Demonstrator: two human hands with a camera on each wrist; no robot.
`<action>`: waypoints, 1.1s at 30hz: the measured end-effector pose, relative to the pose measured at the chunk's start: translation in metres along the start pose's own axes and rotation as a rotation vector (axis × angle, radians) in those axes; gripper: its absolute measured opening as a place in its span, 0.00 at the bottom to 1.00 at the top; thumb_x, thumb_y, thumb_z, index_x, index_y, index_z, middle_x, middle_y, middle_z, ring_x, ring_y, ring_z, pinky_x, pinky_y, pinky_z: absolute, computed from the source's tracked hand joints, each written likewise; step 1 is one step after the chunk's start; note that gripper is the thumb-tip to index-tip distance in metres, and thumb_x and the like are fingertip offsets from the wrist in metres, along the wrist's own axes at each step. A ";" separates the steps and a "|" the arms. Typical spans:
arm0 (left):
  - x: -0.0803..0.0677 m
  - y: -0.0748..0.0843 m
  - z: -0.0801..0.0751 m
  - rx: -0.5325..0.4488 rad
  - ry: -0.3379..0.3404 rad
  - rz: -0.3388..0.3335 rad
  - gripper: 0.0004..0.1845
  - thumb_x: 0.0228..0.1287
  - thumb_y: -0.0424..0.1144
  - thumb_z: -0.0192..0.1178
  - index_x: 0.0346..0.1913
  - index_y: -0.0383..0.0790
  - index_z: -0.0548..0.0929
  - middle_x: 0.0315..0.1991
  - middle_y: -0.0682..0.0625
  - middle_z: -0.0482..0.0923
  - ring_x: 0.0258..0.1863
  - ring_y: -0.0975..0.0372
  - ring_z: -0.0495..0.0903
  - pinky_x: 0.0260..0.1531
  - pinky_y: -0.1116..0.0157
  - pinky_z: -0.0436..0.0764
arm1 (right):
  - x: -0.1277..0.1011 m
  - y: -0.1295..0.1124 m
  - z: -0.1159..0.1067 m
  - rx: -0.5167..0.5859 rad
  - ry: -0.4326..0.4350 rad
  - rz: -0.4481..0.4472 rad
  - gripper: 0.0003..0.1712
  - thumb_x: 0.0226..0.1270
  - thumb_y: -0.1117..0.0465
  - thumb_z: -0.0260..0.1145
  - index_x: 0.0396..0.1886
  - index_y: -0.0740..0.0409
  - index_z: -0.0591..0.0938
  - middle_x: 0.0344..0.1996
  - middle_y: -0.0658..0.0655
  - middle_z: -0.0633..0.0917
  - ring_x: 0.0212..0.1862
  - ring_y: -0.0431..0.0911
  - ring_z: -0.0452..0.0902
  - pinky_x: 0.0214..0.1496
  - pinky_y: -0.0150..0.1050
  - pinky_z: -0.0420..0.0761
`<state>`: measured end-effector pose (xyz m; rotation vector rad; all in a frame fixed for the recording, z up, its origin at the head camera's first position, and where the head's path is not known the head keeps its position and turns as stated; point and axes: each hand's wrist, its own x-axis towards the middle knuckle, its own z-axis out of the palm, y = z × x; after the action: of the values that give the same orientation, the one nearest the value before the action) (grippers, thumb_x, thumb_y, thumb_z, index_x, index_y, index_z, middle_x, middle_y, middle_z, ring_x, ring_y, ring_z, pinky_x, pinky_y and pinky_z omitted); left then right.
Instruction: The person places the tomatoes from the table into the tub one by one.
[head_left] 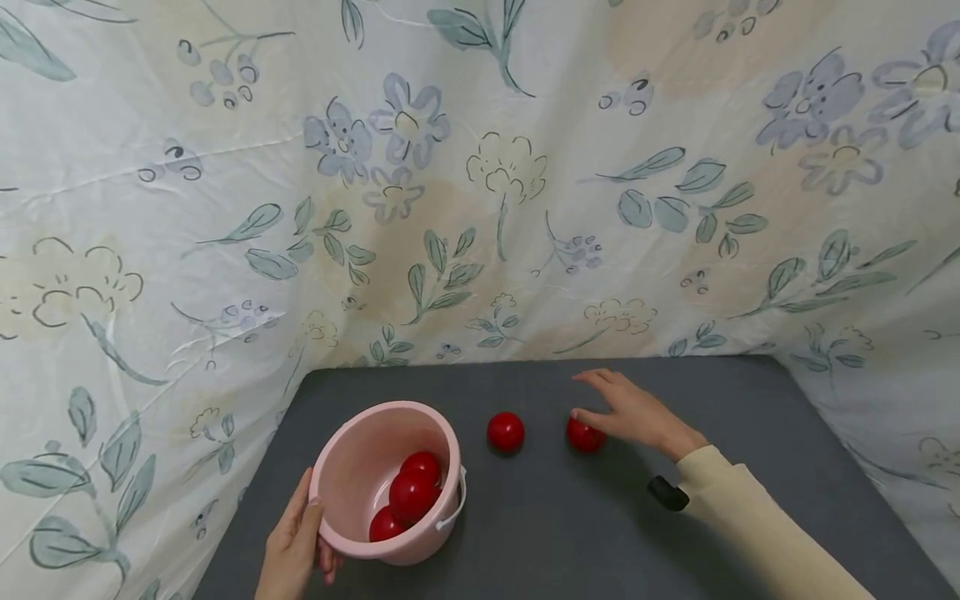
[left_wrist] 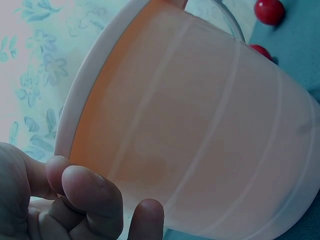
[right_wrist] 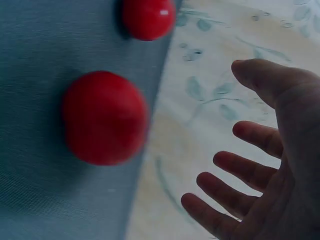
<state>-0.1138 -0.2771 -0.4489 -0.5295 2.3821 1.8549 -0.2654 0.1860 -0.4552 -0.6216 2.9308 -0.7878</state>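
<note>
A pink bucket (head_left: 352,467) leans toward me on the dark table, with several glossy red balls (head_left: 414,495) inside. My left hand (head_left: 288,542) grips its rim at the left, thumb on top; in the left wrist view the curled fingers (left_wrist: 95,195) are against the bucket's side (left_wrist: 200,125). Over a red ball (head_left: 583,437) to the right hovers my right hand (head_left: 633,412), fingers spread. The right wrist view has that ball (right_wrist: 105,118) apart from the hand (right_wrist: 285,150). Another red ball (head_left: 506,432) lies between it and the bucket.
The dark grey table (head_left: 540,533) ends at a floral cloth (head_left: 525,275) hanging behind and along both sides. A white handle (head_left: 453,504) hangs on the bucket's right side. A black band (head_left: 667,493) is at my right wrist.
</note>
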 end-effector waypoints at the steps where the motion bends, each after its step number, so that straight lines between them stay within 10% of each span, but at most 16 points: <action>1: 0.000 0.000 0.000 0.000 0.000 0.006 0.33 0.84 0.47 0.39 0.83 0.50 0.41 0.14 0.48 0.72 0.12 0.56 0.76 0.21 0.61 0.82 | 0.000 0.004 0.005 -0.004 -0.004 -0.001 0.39 0.70 0.40 0.65 0.74 0.53 0.70 0.72 0.64 0.70 0.70 0.63 0.68 0.61 0.64 0.77; 15: 0.003 0.002 0.001 -0.001 0.006 -0.022 0.33 0.84 0.46 0.39 0.83 0.52 0.41 0.14 0.47 0.72 0.12 0.55 0.76 0.21 0.61 0.82 | -0.007 0.028 0.052 -0.040 -0.047 0.023 0.37 0.64 0.45 0.73 0.70 0.51 0.74 0.67 0.64 0.74 0.61 0.61 0.74 0.46 0.58 0.85; 33: 0.002 -0.002 0.000 0.001 0.003 -0.002 0.33 0.84 0.46 0.39 0.83 0.51 0.40 0.14 0.47 0.71 0.12 0.54 0.76 0.21 0.61 0.81 | -0.011 0.033 0.068 0.032 0.017 0.004 0.38 0.62 0.53 0.75 0.70 0.53 0.73 0.64 0.64 0.75 0.60 0.60 0.77 0.51 0.58 0.85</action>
<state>-0.1149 -0.2777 -0.4508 -0.5352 2.3834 1.8539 -0.2581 0.1848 -0.5310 -0.6090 2.9271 -0.8425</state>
